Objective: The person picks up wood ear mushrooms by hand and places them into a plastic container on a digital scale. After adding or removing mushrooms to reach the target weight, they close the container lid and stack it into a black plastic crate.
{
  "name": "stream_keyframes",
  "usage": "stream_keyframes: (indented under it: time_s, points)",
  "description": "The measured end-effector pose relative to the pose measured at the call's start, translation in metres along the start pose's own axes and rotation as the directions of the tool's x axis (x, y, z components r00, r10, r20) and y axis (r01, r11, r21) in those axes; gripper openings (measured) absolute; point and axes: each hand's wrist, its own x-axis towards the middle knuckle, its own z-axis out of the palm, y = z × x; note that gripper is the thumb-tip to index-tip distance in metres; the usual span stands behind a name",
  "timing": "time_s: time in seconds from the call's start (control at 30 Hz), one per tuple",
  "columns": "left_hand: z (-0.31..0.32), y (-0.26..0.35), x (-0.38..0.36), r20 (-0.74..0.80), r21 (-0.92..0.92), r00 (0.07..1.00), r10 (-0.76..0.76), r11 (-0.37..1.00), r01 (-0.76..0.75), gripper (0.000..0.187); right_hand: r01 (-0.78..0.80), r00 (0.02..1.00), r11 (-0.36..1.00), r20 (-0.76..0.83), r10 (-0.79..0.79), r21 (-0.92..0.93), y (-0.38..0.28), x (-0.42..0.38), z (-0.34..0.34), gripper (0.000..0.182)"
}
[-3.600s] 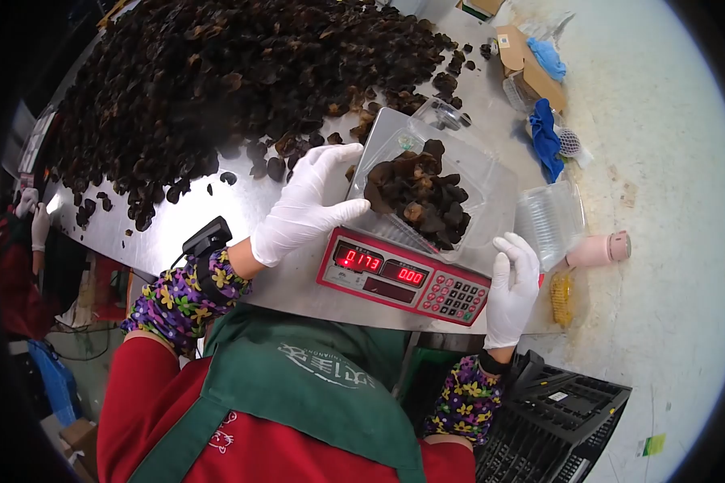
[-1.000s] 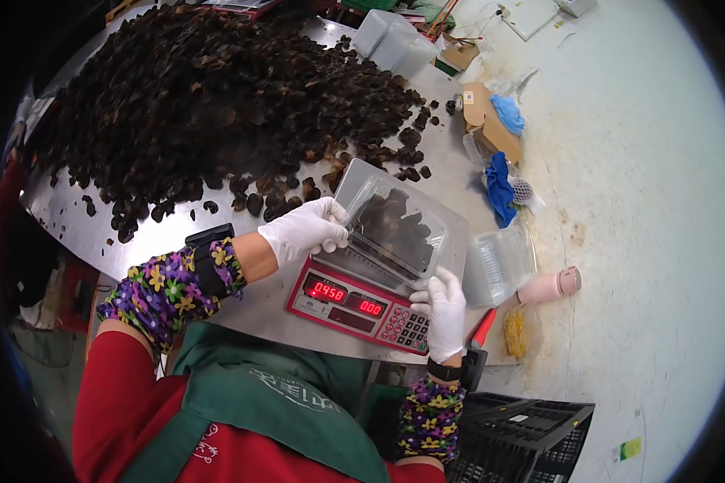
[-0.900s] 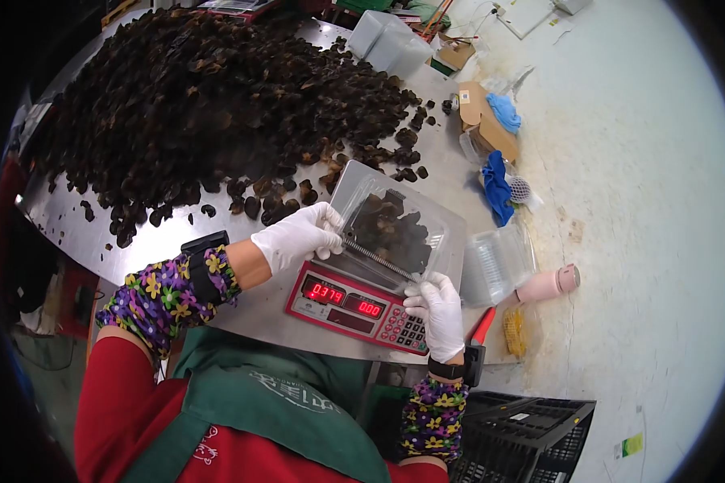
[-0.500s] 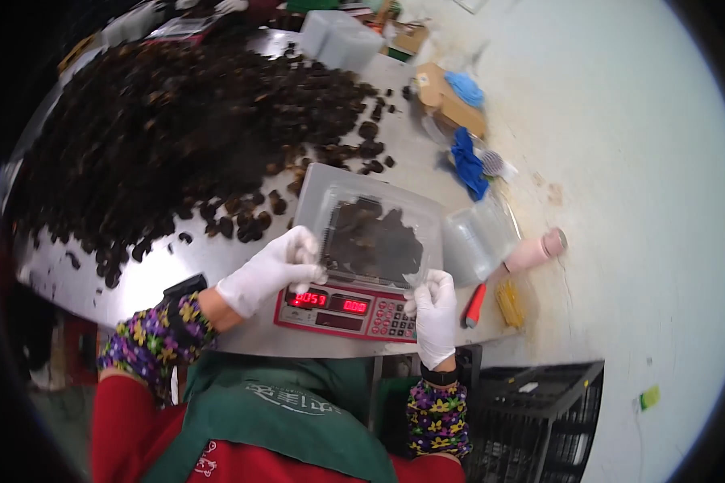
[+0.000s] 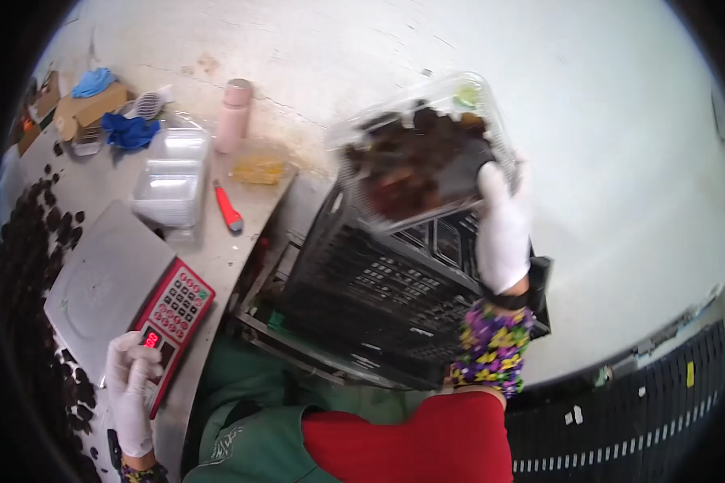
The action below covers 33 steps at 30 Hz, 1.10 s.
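Observation:
My right hand (image 5: 503, 221), in a white glove, grips the right side of a clear plastic container (image 5: 354, 189) held up above black crates. Dark brown, mushroom-like pieces (image 5: 415, 157) fill the container. My left hand (image 5: 133, 386), also gloved, hovers at the display end of a red digital scale (image 5: 177, 310), fingers curled, with nothing visible in them. The scale's metal plate (image 5: 105, 278) is bare.
Stacked black crates (image 5: 362, 278) stand beside the table. On the table are clear plastic containers (image 5: 169, 185), a red cutter (image 5: 227, 211), a pink bottle (image 5: 234, 117), a yellow bundle (image 5: 258, 171) and a blue cloth (image 5: 129, 130). Loose dark pieces (image 5: 20, 266) lie at left.
The view has swung right. The filled container has left the scale and is now in my right hand over the crates. My left hand has stayed by the scale, off the container.

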Motion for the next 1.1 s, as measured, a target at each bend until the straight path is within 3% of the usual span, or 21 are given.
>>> stream_keyframes:
  time_s: [0.07,0.1,0.17,0.2,0.27,0.33,0.43,0.5,0.53,0.57,0.63,0.7,0.77,0.87,0.93,0.97,1.03,1.07,1.1]
  points:
    - [-0.014,-0.013,0.007,-0.029,0.034,1.0,0.003,0.999,-0.002,0.026,-0.176,0.984,0.954,-0.082,0.16,-0.245,0.002,0.027,-0.065,0.045]
    - [-0.018,-0.017,0.01,-0.053,0.055,0.999,-0.002,0.998,0.005,0.023,-0.205,0.977,0.926,-0.014,0.212,-0.318,0.004,0.035,-0.089,0.043]
    - [-0.029,-0.034,0.015,-0.038,0.001,0.999,-0.018,1.0,0.018,0.023,-0.296,0.93,0.764,0.009,0.368,-0.573,0.032,0.048,-0.151,0.036]
    - [-0.032,-0.039,0.017,-0.039,0.006,0.999,-0.031,0.999,0.031,0.023,-0.431,0.854,0.614,-0.08,0.515,-0.661,0.048,0.052,-0.181,0.037]
    - [-0.043,-0.051,0.02,-0.053,0.015,0.998,-0.035,0.999,0.036,0.024,-0.385,0.821,0.45,-0.076,0.565,-0.805,0.093,0.051,-0.256,0.039]
    - [-0.057,-0.066,0.024,-0.065,-0.009,0.996,-0.056,0.998,0.056,0.027,-0.59,0.596,0.16,-0.294,0.747,-0.791,0.11,0.044,-0.295,0.053]
    - [-0.065,-0.069,0.022,-0.084,-0.001,0.992,-0.093,0.996,0.093,0.03,-0.702,0.424,0.133,-0.261,0.867,-0.699,0.128,0.013,-0.339,0.071]
    - [-0.068,-0.073,0.021,-0.103,0.013,0.988,-0.112,0.993,0.114,0.031,-0.643,0.445,0.066,-0.302,0.843,-0.763,0.141,-0.003,-0.357,0.077]
    - [-0.073,-0.078,0.023,-0.098,0.018,0.99,-0.101,0.994,0.103,0.031,-0.589,0.5,-0.039,-0.402,0.768,-0.807,0.15,-0.012,-0.362,0.087]
    - [-0.075,-0.081,0.025,-0.095,0.023,0.992,-0.088,0.996,0.091,0.032,-0.589,0.498,-0.038,-0.4,0.77,-0.807,0.164,-0.013,-0.367,0.087]
    - [-0.069,-0.078,0.023,-0.098,0.018,0.991,-0.092,0.995,0.094,0.032,-0.334,0.589,-0.2,-0.369,0.719,-0.921,0.195,-0.017,-0.388,0.074]
    - [-0.066,-0.077,0.023,-0.097,0.017,0.991,-0.096,0.995,0.098,0.032,-0.361,0.478,-0.151,-0.322,0.817,-0.92,0.199,-0.026,-0.375,0.075]
    - [-0.065,-0.083,0.026,-0.107,-0.024,0.988,-0.109,0.994,0.107,0.03,-0.315,0.296,-0.144,-0.241,0.924,-0.938,0.2,-0.029,-0.365,0.08]
    - [-0.063,-0.089,0.027,-0.094,-0.077,0.991,-0.094,0.993,0.087,0.028,-0.406,0.35,-0.037,-0.193,0.917,-0.913,0.204,-0.032,-0.349,0.085]
    - [-0.059,-0.088,0.025,-0.109,-0.075,0.985,-0.13,0.99,0.122,0.028,-0.337,0.276,0.002,-0.097,0.956,-0.941,0.165,-0.019,-0.302,0.088]
    - [-0.056,-0.085,0.024,-0.12,-0.071,0.979,-0.164,0.985,0.156,0.027,-0.423,0.184,-0.04,-0.129,0.974,-0.905,0.156,-0.02,-0.284,0.088]
    - [-0.048,-0.074,0.02,-0.126,-0.054,0.975,-0.184,0.982,0.179,0.026,-0.298,0.098,-0.166,-0.203,0.974,-0.94,0.21,-0.012,-0.319,0.084]
    - [-0.045,-0.069,0.019,-0.136,-0.043,0.972,-0.194,0.981,0.19,0.025,-0.167,0.159,-0.139,-0.166,0.973,-0.976,0.246,-0.017,-0.346,0.081]
    - [-0.043,-0.066,0.018,-0.157,-0.041,0.967,-0.202,0.979,0.198,0.025,-0.002,0.207,-0.177,-0.174,0.963,-0.984,0.228,-0.016,-0.328,0.074]
